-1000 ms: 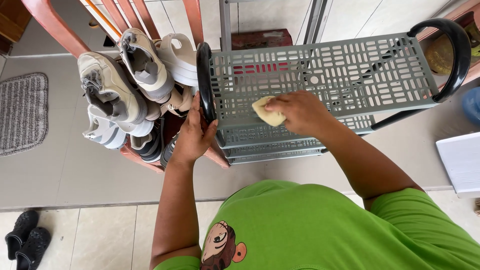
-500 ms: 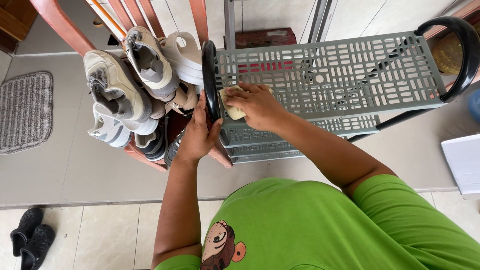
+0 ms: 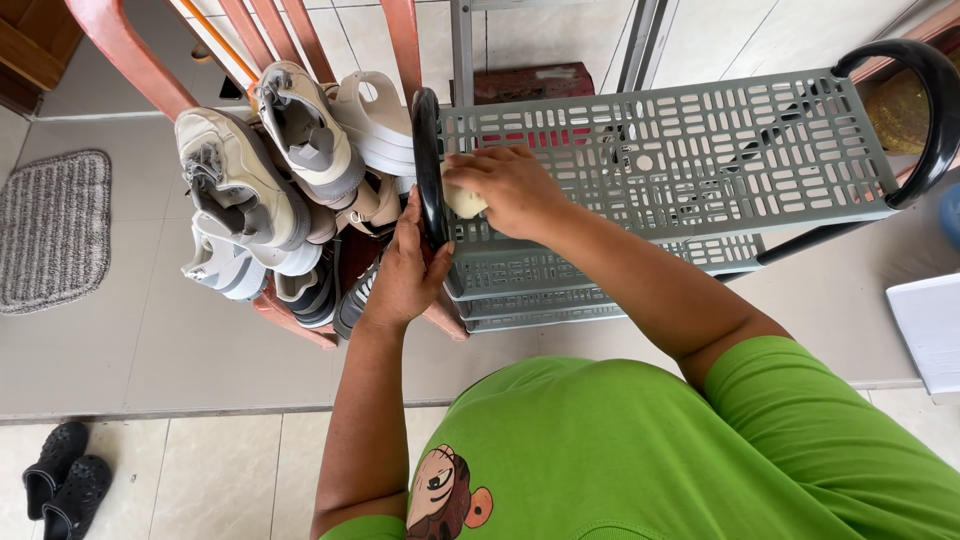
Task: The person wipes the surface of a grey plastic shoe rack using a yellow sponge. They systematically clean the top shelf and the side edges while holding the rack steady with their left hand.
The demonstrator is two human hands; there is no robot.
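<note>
The right hand (image 3: 510, 190) has slid its yellow cloth (image 3: 462, 203) leftward across the grey shelf (image 3: 700, 150), fingers gripping it; left hand (image 3: 405, 275) fingers clasp the black frame (image 3: 428, 165). Pressing flat should wipe best.

grey slotted shelf (image 3: 700, 150) with glossy black side loops (image 3: 428, 165). pale yellow cloth (image 3: 462, 202) under the right hand (image 3: 510, 190). cream, beige and grey sneakers (image 3: 260, 170) heaped on a reddish-brown chair (image 3: 120, 50). bright green shirt (image 3: 640, 450) with a brown cartoon print. grey ribbed mat (image 3: 50, 230) on beige tiles. black clogs (image 3: 60, 480) at the lower left.
</note>
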